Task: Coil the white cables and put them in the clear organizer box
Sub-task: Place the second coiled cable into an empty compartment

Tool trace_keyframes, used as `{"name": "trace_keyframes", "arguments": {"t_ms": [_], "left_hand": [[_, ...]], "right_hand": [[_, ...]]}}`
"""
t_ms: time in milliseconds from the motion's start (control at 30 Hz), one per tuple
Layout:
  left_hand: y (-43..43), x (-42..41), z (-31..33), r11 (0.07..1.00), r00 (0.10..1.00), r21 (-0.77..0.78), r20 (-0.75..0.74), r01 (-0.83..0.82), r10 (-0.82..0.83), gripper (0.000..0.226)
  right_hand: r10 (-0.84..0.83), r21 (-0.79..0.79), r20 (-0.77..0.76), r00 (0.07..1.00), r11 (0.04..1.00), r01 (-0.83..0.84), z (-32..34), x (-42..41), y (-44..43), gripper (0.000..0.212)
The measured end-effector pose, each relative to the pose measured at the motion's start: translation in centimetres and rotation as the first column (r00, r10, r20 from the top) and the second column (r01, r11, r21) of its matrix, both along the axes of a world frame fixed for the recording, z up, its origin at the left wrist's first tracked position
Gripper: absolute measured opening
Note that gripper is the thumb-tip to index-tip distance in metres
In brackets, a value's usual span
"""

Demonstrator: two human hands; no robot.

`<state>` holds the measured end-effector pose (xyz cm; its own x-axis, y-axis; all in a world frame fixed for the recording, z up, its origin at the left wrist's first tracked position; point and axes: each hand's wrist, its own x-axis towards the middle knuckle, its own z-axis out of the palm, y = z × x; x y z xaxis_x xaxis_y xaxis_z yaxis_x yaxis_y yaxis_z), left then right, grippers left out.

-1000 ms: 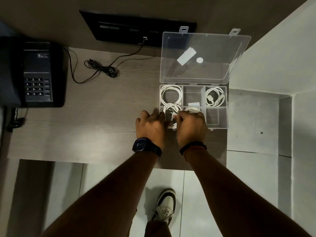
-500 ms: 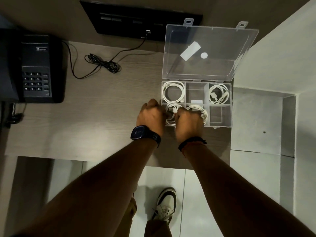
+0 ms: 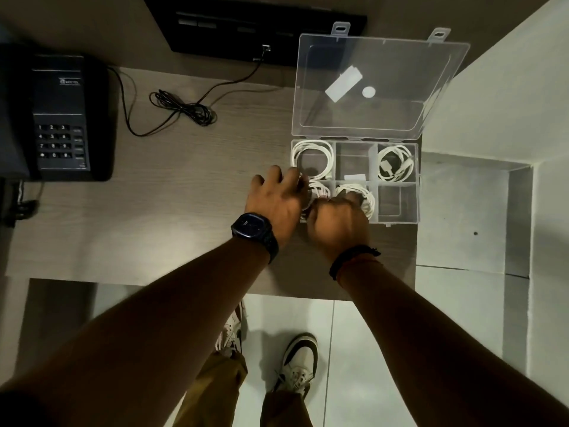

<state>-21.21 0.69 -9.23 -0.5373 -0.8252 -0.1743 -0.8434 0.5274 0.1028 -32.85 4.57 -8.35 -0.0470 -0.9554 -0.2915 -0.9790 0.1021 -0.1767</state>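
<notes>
The clear organizer box point(image 3: 418, 197) lies open on the desk's right end, its lid point(image 3: 381, 87) tilted back. Coiled white cables lie in the back-left compartment point(image 3: 312, 158), the back-right compartment point(image 3: 395, 163) and the front-middle compartment point(image 3: 365, 195). Another white cable point(image 3: 317, 192) sits in the front-left compartment, partly hidden between my hands. My left hand point(image 3: 277, 201) rests at the box's left edge with its fingers spread against that coil. Over the box's front edge, my right hand point(image 3: 338, 224) is blurred and curled, with its fingertips on the same cable.
A black desk phone point(image 3: 61, 118) stands at the left, and its thin black cord point(image 3: 181, 109) is bunched mid-desk and runs to a black wall panel point(image 3: 255, 29). The desk's front edge point(image 3: 154, 277) is below my wrists. Tiled floor and my shoes are below.
My left hand has spread its fingers and shifted slightly left of the front-left compartment. My right hand stays curled over the cable there.
</notes>
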Motion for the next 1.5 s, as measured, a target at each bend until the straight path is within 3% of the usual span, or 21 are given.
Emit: {"name": "trace_keyframes", "arguments": {"t_ms": [167,300,400,533,767,1033,1167,1500], "left_hand": [[-0.8,0.3,0.2,0.996,0.995,0.003,0.028,0.092,-0.092,0.038],[-1.1,0.3,0.1,0.991,0.991,0.022,0.005,0.132,-0.132,0.037],[-0.5,0.6,-0.2,0.997,0.997,0.004,-0.033,0.074,-0.074,0.029],[0.2,0.3,-0.9,0.998,0.996,0.006,-0.049,-0.068,0.068,0.024],[0.4,1.2,-0.7,1.000,0.998,-0.023,-0.068,-0.017,0.015,0.047],[0.1,1.5,-0.5,0.998,0.999,0.057,-0.013,-0.029,0.030,0.047],[-0.8,1.4,0.1,0.990,0.999,0.137,0.048,-0.027,0.020,0.055],[-1.5,0.2,0.7,0.992,0.980,0.091,0.187,-0.081,0.063,0.054]], "right_hand": [[0.037,0.011,-0.075,0.996,0.999,-0.037,0.0,0.5,1.0,0.031],[-0.155,-0.062,-0.053,0.987,0.987,0.151,0.5,0.3,0.6,0.024],[-0.005,-0.062,-0.099,0.995,0.998,-0.002,0.5,0.1,0.4,0.019],[0.023,-0.002,-0.037,0.999,1.000,-0.023,0.0,0.0,0.4,0.023],[0.058,-0.057,0.010,0.998,0.997,-0.058,0.0,-1.0,0.9,0.030],[0.171,-0.078,-0.009,0.985,0.982,-0.171,0.1,-1.5,0.1,0.023],[0.273,0.124,-0.068,0.960,0.957,-0.263,-0.2,-3.2,-0.3,0.045],[0.365,0.033,-0.162,0.917,0.930,-0.365,0.5,-3.3,2.2,0.066]]}}
